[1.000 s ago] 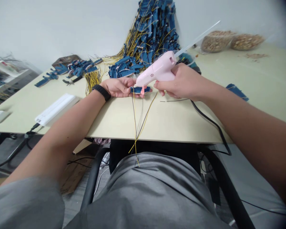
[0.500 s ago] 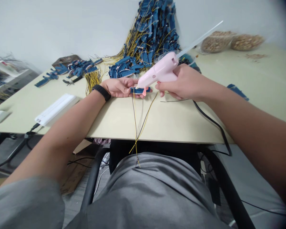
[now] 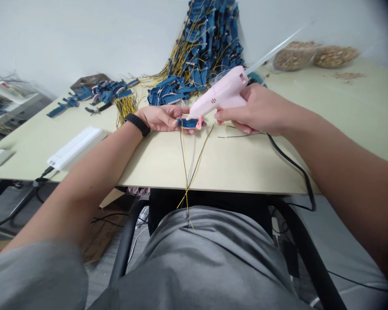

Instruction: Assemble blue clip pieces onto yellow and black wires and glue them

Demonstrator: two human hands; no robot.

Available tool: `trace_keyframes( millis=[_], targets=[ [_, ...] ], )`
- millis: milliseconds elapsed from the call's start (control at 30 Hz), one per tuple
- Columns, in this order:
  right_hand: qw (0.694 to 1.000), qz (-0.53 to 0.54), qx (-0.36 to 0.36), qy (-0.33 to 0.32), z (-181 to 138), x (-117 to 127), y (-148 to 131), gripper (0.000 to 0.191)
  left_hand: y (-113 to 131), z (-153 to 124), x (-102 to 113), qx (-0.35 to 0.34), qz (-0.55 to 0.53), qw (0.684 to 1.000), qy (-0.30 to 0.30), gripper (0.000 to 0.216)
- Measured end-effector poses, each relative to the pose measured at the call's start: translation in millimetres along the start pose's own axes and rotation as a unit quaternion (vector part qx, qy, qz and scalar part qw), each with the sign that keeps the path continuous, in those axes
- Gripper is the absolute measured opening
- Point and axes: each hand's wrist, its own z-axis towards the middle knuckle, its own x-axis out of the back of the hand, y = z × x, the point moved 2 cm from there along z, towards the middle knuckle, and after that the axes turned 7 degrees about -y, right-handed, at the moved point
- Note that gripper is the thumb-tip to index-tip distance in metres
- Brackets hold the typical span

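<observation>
Shifted slightly rightward, the right hand (image 3: pixel 254 110) grips a pink glue gun (image 3: pixel 221 94), its nozzle just above a blue plastic piece (image 3: pixel 189 123) pinched by the left hand (image 3: pixel 160 119) near the bench's (image 3: pixel 155 159) front edge.

Far edge: a tall heap of blue plastic pieces trailing yellow wires (image 3: pixel 210 43) leans against the wall (image 3: pixel 84 38), with a smaller blue batch (image 3: pixel 168 91) at its foot.

Far left of the counter (image 3: pixel 245 168): a row of blue wired pieces (image 3: pixel 100 91), a brown pad (image 3: pixel 89 80), and pliers with dark handles (image 3: pixel 95 111). A bundle of yellow wires (image 3: pixel 126 105) hangs nearby.

Near left edge: a white power strip (image 3: pixel 74 148) with a black cord (image 3: pixel 47 172).

Far right corner: two clear bags of tan granules (image 3: pixel 310 57), with loose crumbs (image 3: pixel 347 75) beside them.

Below the counter: flattened cardboard (image 3: pixel 100 234) on the floor (image 3: pixel 342 224), and black chair armrests (image 3: pixel 126 245).
</observation>
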Motion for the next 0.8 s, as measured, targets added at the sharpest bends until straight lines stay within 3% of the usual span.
trace_keyframes(
  millis=[333,500,800],
  targets=[
    [0.999,-0.031,-0.018,-0.014,-3,1,-2,0.027,5,5,-2,-0.005,0.062,0.997,-0.038,0.087],
    [0.996,-0.061,-0.054,-0.027,-3,6,-7,0.027,6,5,1,0.004,0.086,0.996,-0.015,0.085],
    [0.991,-0.088,-0.103,-0.02,-16,9,-22,0.037,8,8,-3,-0.011,0.083,0.996,-0.031,0.078]
  ],
)
